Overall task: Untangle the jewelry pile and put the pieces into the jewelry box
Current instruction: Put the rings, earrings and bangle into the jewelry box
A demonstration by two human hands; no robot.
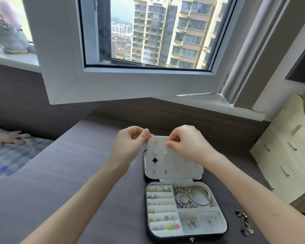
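Desk [77, 173]: fingers [145, 135] apparently pinch earring panel [180, 164].

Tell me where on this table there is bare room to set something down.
Widest bare patch: the table left of the jewelry box. A narrower one lies beyond the box, before the wall. Crowded: the strip between box and wooden organizer, where loose jewelry lies.

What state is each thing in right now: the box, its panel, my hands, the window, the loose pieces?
jewelry box: open, flat on the table.
earring panel: raised upright, partly filled.
left hand: pinches panel's top left corner.
right hand: pinches panel's top edge.
window: swung open inward.
loose jewelry: on table, outside box.
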